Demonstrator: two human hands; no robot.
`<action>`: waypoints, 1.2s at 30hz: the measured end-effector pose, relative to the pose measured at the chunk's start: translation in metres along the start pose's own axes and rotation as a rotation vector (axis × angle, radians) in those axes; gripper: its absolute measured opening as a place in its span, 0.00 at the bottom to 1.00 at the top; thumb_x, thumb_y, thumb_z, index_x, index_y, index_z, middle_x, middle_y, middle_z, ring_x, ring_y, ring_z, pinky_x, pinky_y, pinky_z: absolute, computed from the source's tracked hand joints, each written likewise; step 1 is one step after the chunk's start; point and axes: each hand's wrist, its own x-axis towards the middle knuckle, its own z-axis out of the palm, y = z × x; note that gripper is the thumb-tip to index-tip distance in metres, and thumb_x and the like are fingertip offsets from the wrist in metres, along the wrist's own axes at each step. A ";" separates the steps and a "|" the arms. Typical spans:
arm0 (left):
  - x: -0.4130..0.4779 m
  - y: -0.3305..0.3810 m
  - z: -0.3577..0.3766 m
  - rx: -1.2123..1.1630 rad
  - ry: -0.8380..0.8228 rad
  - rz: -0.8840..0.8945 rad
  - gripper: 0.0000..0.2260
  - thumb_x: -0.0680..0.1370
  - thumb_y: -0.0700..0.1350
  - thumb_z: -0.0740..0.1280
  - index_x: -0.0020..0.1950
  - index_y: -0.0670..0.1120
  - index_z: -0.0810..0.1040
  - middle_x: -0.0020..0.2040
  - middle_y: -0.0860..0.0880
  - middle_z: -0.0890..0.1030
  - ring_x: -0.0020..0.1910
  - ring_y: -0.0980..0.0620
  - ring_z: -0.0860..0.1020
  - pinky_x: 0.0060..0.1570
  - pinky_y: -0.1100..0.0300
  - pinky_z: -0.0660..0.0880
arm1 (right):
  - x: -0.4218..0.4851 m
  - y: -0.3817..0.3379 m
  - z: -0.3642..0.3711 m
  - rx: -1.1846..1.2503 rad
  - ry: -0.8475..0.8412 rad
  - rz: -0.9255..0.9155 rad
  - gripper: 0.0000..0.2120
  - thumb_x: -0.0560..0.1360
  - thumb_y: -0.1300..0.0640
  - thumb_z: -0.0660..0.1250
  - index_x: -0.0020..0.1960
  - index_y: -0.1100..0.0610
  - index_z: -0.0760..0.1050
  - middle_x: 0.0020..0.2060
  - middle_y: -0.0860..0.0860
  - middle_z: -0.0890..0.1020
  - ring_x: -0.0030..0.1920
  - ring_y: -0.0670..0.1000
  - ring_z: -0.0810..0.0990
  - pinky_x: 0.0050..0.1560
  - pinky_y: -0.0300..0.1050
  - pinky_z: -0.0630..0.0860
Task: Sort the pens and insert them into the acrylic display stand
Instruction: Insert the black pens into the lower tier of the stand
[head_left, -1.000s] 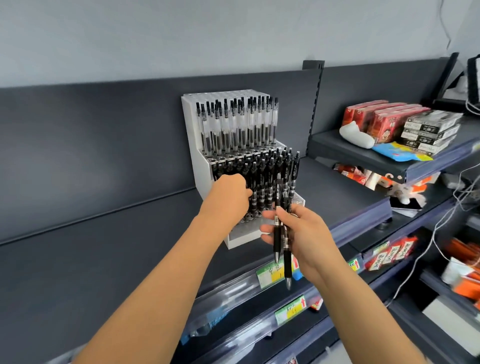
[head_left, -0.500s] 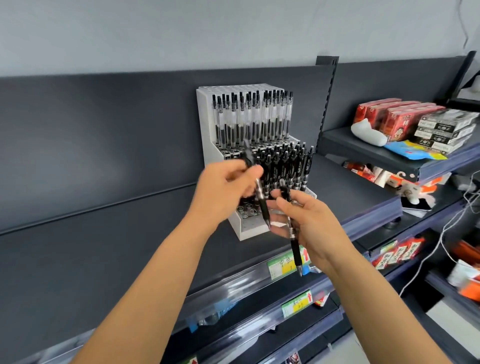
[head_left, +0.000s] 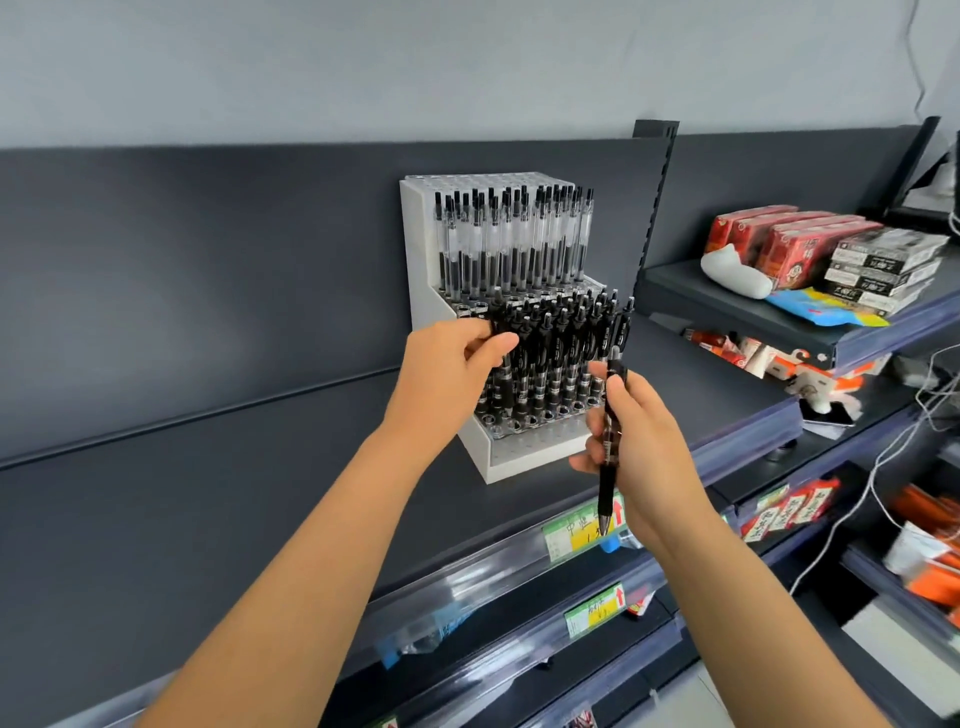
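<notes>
We take the white stepped display stand (head_left: 420, 260) as our landmark; it stands on the dark shelf (head_left: 234, 509), against the back panel. On its top step we count a full block of clear-barrelled pens (head_left: 514, 244), upright with black caps. On the step below is a dense block of black pens (head_left: 566, 343), also upright. The lowest front step (head_left: 535, 448) shows us rows of open holes.

The left hand (head_left: 449, 369) is at the left end of the stand's middle step. Its thumb and fingertips are pinched round one black pen (head_left: 501, 318) that stands level with that row; we cannot tell whether its tip is seated in a hole.

The right hand (head_left: 641, 436) is in front of the stand's right front corner, apart from the left hand. Its fingers are curled round a single pen (head_left: 608, 452), held nearly upright with the clicker up and the tip down, clear of the stand.

Below the stand's front we see a yellow price label (head_left: 576, 531) on the shelf rail. On a higher shelf to the stand's right lie red boxes (head_left: 779, 244).
</notes>
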 end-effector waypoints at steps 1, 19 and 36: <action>0.001 -0.002 0.003 0.019 -0.020 0.000 0.19 0.79 0.50 0.65 0.38 0.35 0.78 0.36 0.40 0.81 0.35 0.43 0.77 0.38 0.58 0.72 | 0.000 0.000 -0.001 0.003 0.004 0.006 0.14 0.83 0.53 0.53 0.65 0.48 0.72 0.33 0.51 0.69 0.29 0.48 0.64 0.30 0.41 0.75; -0.004 0.014 0.006 0.623 -0.194 -0.101 0.23 0.81 0.56 0.59 0.30 0.44 0.63 0.27 0.49 0.67 0.26 0.49 0.67 0.32 0.56 0.68 | -0.003 0.005 0.002 0.000 -0.064 -0.009 0.12 0.76 0.61 0.69 0.58 0.58 0.73 0.49 0.58 0.83 0.43 0.50 0.84 0.49 0.57 0.82; -0.032 0.001 -0.006 -0.089 0.140 -0.123 0.05 0.77 0.45 0.70 0.48 0.44 0.81 0.39 0.52 0.82 0.40 0.55 0.82 0.44 0.64 0.79 | -0.005 0.000 0.010 -0.014 -0.036 -0.174 0.09 0.75 0.56 0.70 0.55 0.55 0.76 0.47 0.53 0.80 0.49 0.53 0.81 0.46 0.48 0.83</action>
